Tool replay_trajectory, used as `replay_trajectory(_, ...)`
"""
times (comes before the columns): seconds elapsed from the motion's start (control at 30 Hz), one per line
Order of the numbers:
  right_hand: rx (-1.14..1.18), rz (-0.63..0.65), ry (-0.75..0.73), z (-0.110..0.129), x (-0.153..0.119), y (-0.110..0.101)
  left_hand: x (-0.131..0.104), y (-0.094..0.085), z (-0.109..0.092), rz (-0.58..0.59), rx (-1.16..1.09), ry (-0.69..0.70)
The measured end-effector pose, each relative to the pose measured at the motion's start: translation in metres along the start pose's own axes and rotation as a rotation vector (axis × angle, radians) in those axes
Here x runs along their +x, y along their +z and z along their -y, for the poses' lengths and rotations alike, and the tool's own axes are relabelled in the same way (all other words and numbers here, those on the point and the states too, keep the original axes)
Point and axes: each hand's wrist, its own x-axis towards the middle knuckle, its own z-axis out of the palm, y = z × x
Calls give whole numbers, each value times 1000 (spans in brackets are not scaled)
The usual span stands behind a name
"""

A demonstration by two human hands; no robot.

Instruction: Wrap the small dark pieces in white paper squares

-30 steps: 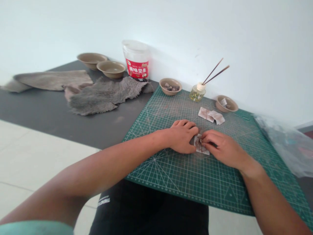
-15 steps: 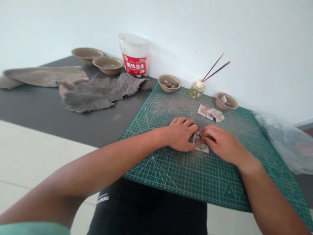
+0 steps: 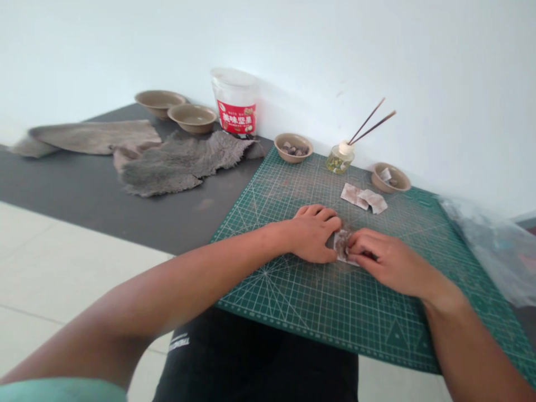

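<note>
A small white piece with brown smears lies on the green cutting mat. My left hand rests low on the mat at its left side, fingers stretched out, with thumb and forefinger touching the piece's edge. From the right, my right hand is closed in a pinch over the same piece. Whatever its fingertips hold is hidden. Farther back, two more brown-stained white pieces overlap on the mat.
Along the wall stand a bowl of dark lumps, a reed diffuser, a bowl with small pale bits and a red-labelled tub. To the left are two bowls and grey fur hides. Clear plastic lies at right.
My right hand has moved a little toward me across the white piece and covers more of its lower part. My left hand keeps its place. The view has shifted slightly.
</note>
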Motion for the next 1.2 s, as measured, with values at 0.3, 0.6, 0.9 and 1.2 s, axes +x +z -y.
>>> replay_trajectory(0.3,-14,-82,25,-5,7,-1,2,2,4,6,-19,-10)
replay_trajectory(0.6,15,12,-26,3,-7,-6,-1,-3,2,22,-11,-16)
replay_trajectory(0.9,-16,-111,22,3,9,7,2,-1,1,17,-13,-31)
replay_trajectory(1.2,35,45,-34,2,1,-6,1,-3,1,28,-15,-24)
